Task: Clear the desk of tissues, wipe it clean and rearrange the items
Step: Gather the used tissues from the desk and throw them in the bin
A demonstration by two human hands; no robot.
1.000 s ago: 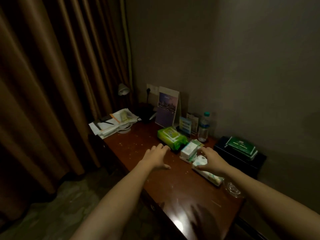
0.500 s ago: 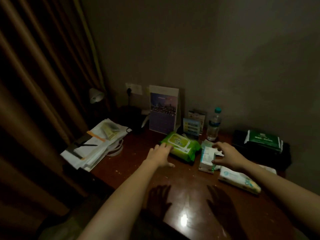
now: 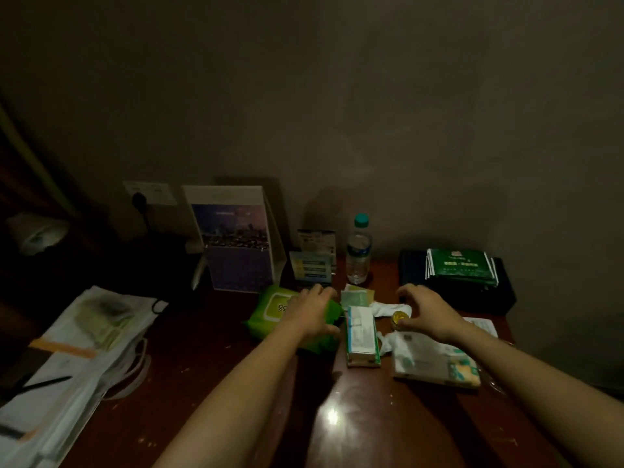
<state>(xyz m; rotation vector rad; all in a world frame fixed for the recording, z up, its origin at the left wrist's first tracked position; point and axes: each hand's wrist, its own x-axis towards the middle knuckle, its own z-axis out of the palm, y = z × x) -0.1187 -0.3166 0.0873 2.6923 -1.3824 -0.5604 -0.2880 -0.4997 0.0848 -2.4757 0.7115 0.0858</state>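
Both grips apart, left hand (image 3: 312, 312) on wipes pack (image 3: 274, 307), right hand (image 3: 429, 314) above tin (image 3: 399, 316).

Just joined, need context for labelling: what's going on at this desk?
A person is tidying a dark wooden desk. The left hand rests on a green wet-wipe pack. The right hand arches over a crumpled white tissue and a small round gold tin, thumb beside the tin; contact is unclear. A white-and-green carton lies between the hands. The tissue is not yet cleared.
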